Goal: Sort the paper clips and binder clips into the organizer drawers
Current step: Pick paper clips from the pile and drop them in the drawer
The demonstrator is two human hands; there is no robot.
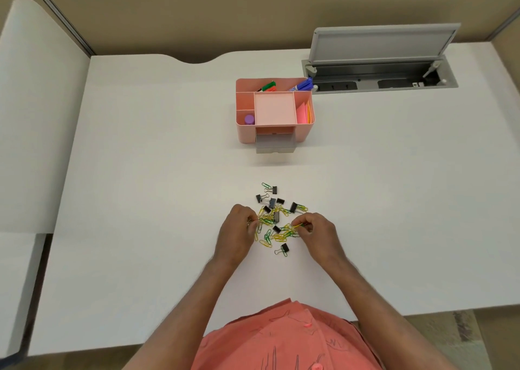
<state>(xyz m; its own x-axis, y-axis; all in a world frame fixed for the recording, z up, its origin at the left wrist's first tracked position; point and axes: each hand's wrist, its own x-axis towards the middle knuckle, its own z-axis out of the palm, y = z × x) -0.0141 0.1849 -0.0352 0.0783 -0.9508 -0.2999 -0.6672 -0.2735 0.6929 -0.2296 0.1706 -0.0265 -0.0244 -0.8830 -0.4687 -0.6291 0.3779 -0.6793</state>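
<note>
A loose pile of yellow and green paper clips (274, 236) mixed with small black binder clips (272, 202) lies on the white desk in front of me. My left hand (239, 229) pinches paper clips at the pile's left edge. On the pile's right side my right hand (315, 233) pinches a yellow paper clip. Farther back stands the pink organizer (244, 132), its grey drawer (275, 144) pulled out toward me.
The organizer's top compartments hold markers (301, 85), a purple cap (249, 119) and pink sticky notes (301, 113). An open grey cable hatch (380, 71) sits at the back right. White desk surface (154, 172) stretches to the left and right of the pile.
</note>
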